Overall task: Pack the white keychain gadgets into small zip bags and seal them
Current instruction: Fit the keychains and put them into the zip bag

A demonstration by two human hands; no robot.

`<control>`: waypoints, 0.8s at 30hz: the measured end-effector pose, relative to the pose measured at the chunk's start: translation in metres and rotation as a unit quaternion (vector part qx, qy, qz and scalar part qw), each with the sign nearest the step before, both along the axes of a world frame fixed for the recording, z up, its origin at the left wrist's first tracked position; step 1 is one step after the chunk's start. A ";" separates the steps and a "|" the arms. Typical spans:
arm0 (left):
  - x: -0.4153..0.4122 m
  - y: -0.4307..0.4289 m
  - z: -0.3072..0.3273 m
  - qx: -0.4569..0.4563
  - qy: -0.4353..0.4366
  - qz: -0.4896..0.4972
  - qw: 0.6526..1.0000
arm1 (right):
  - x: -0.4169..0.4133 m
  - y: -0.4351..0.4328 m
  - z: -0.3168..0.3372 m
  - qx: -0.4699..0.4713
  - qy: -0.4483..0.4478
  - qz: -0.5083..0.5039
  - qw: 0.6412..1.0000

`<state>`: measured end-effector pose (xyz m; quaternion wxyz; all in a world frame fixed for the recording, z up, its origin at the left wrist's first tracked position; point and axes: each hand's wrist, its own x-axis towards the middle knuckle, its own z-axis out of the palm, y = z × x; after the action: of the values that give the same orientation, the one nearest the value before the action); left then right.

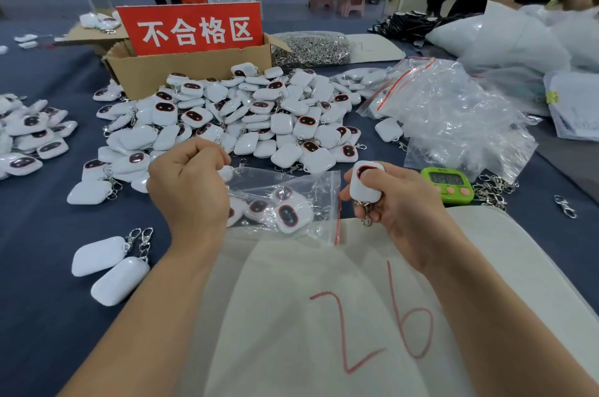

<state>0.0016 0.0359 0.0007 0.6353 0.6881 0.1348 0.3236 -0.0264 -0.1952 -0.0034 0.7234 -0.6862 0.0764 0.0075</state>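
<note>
Blue-covered desk [48,315], crowded with stock.
A big pile of white gadgets [246,118] lies before a box [181,71], with a smaller pile [29,134] at the left edge and a pair [107,270] front left. To the right lie zip bags [453,111], a timer [449,184] and clasps [492,191]. A sack [324,315] lies nearest. Beside the box is perhaps a bag of clips [311,48].

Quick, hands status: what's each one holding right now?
Left hand: grips the zip bag.
Right hand: holds one white gadget.
</note>
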 end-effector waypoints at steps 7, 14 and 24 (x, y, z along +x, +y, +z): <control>-0.001 -0.004 0.000 0.022 0.008 -0.011 1.000 | -0.002 0.002 -0.002 -0.036 -0.024 -0.006 0.999; 0.000 -0.009 -0.004 0.039 0.006 -0.017 0.999 | 0.001 -0.005 -0.007 -0.038 -0.044 0.080 0.995; -0.022 -0.041 -0.006 0.240 0.008 -0.090 0.966 | -0.001 -0.005 -0.006 -0.050 -0.078 0.140 0.986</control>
<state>-0.0200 -0.0049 -0.0050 0.4768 0.8325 -0.0044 0.2823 -0.0273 -0.1998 -0.0098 0.6840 -0.7237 -0.0765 0.0516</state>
